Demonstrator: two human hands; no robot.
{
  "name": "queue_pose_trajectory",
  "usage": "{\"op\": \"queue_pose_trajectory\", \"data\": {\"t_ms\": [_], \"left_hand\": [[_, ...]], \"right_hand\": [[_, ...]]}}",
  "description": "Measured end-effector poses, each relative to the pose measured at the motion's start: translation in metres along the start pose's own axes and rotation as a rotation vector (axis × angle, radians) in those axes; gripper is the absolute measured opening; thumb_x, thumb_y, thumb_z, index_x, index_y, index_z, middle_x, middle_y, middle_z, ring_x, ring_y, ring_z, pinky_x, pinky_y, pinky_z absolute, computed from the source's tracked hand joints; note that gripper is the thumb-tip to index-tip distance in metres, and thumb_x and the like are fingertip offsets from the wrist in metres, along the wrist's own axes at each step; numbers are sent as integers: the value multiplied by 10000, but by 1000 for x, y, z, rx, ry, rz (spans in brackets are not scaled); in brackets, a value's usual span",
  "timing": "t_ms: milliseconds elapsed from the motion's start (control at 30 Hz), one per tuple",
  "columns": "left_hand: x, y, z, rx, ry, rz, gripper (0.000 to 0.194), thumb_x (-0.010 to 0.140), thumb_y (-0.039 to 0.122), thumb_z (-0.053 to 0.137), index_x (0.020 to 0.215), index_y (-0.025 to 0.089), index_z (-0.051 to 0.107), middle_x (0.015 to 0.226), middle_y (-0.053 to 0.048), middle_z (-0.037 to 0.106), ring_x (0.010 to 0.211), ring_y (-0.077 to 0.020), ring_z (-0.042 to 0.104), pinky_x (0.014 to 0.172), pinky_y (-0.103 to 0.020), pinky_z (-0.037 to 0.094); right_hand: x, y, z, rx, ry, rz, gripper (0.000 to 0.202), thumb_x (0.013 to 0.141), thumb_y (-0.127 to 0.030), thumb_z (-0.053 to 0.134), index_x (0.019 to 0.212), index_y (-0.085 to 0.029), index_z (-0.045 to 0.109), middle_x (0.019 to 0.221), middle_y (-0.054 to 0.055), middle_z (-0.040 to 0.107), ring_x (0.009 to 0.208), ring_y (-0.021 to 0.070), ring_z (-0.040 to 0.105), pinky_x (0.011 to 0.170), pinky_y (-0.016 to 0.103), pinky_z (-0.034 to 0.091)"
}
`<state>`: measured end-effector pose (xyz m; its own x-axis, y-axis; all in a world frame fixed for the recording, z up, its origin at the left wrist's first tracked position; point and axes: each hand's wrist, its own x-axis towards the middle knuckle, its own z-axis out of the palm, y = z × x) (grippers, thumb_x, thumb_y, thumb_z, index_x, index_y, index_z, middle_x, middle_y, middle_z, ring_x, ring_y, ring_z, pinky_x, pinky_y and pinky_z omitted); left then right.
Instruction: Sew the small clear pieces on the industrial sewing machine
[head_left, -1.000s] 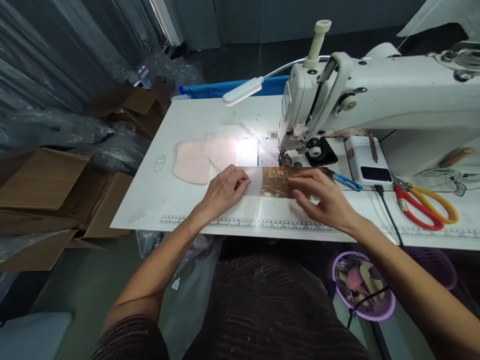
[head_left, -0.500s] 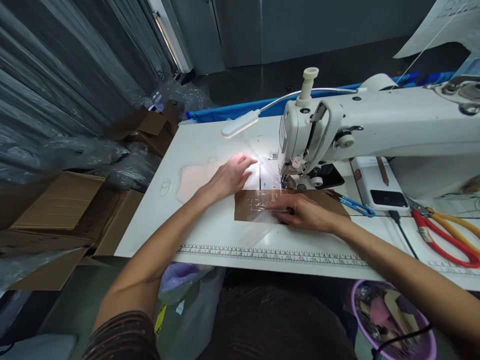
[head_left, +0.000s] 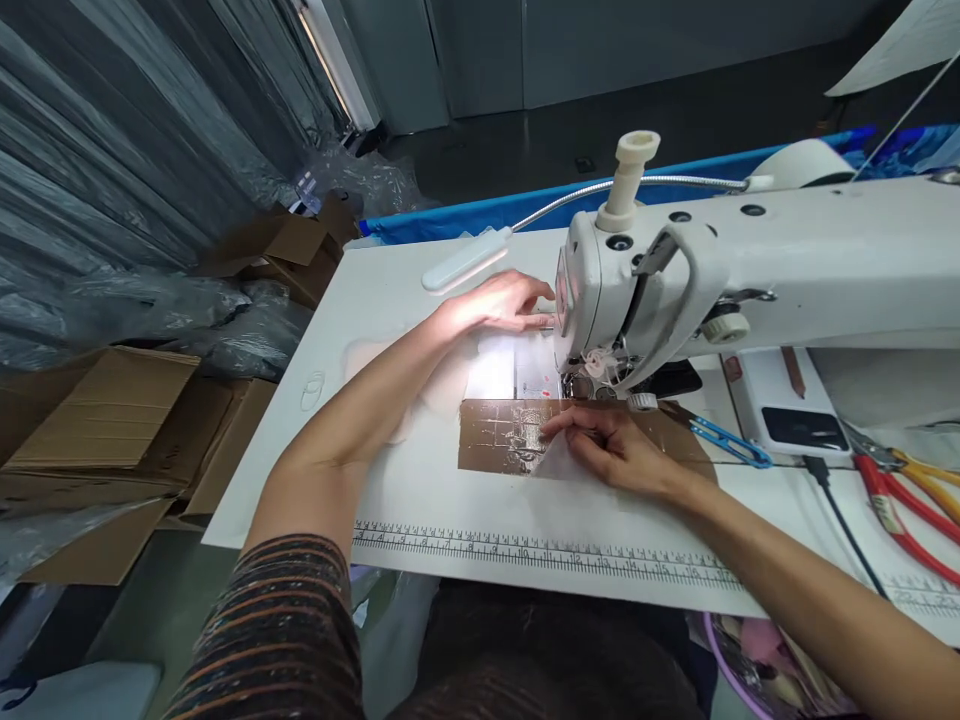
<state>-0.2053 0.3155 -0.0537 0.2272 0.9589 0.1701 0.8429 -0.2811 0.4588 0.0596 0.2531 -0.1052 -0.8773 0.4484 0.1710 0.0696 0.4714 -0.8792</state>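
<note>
My left hand (head_left: 514, 300) reaches to the left side of the sewing machine head (head_left: 589, 290), fingers stretched toward it with a gap between them; the tips are partly hidden at the head. My right hand (head_left: 611, 447) lies in front of the presser foot (head_left: 576, 385), its fingers extended left over a brown strip (head_left: 487, 432). Shiny clear film or tape covers part of this strip. Pale see-through material lies beside the right fingertips. Under my left forearm is a pale pink sheer piece (head_left: 442, 385).
A lit lamp (head_left: 466, 262) hangs over the table (head_left: 420, 500). To the right are a blue thread snipper (head_left: 729, 442), a white device with a dark screen (head_left: 787, 410) and red-handled scissors (head_left: 896, 510). Cardboard boxes (head_left: 112, 410) stand at left. A ruler tape (head_left: 525, 552) runs along the front edge.
My left hand has moved right and away from me, up to the machine head. My right hand has shifted slightly, uncovering more of the shiny film on the brown strip. The view has moved closer.
</note>
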Motion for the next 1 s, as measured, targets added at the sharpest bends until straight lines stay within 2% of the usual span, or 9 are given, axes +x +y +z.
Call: {"op": "queue_pose_trajectory", "data": {"t_ms": [100,200,300,433,500,600,767,900,1000], "left_hand": [[2,-5,-5,262,31,-1,295,916,424,594,1049,172,673,973,-60,643,1007,-235,626,929,-350,485],[-7,-16,-13,350,69,-196,440,1021,409,326,892,155,661,826,-76,616,854,-233,631,835,-365,500],[-15,-32,-15,358,-2,-304,499,1000,430,331,768,136,660,712,-91,597,750,-255,628,789,-398,506],[-8,-49,-8,289,-111,-244,398,927,415,483,1170,161,672,1181,-131,667,1127,-298,616,1016,-404,458],[-1,-53,-4,261,-121,-210,524,913,356,508,1410,192,522,1467,-120,508,1376,-308,450,1157,-425,340],[0,-51,-2,240,-15,-213,615,917,268,491,1513,162,383,1576,-134,369,1488,-310,293,1215,-448,254],[-33,-29,-6,160,155,-182,353,926,173,457,1212,115,656,1328,-151,608,1284,-284,538,1148,-440,373],[-74,14,0,6,32,-61,271,972,325,495,963,175,721,977,-68,720,896,-172,657,854,-308,529],[-103,51,11,-271,-140,-23,352,994,420,480,1088,170,710,854,-41,703,716,-120,601,665,-248,472]], "right_hand": [[0,-3,3,-46,5,-31,256,880,-192,475,1008,-203,696,794,18,672,608,127,533,602,275,449],[1,-4,5,-72,-2,-38,226,884,-199,476,970,-206,684,732,4,627,573,122,497,569,276,422],[1,-5,6,-80,-28,-13,214,892,-214,472,947,-207,678,651,-20,582,484,107,433,489,268,376],[1,-3,5,-65,-18,-14,248,916,-248,492,1069,-226,685,898,35,720,723,162,651,655,296,524],[1,-3,3,-70,-8,-19,360,919,-248,500,1252,-236,638,1101,59,731,948,202,690,814,328,562],[0,-1,-1,-98,-2,-22,544,901,-204,488,1443,-240,509,1200,59,718,1012,215,698,868,339,579],[0,3,-2,-105,79,34,553,871,-189,514,1423,-197,545,1176,74,728,1042,234,695,918,358,572],[2,5,2,43,88,52,539,890,-211,520,1428,-178,528,1115,75,739,1053,231,682,933,376,564],[3,4,4,141,111,12,516,889,-213,543,1405,-203,547,1133,71,728,1005,213,681,913,371,568]]}}
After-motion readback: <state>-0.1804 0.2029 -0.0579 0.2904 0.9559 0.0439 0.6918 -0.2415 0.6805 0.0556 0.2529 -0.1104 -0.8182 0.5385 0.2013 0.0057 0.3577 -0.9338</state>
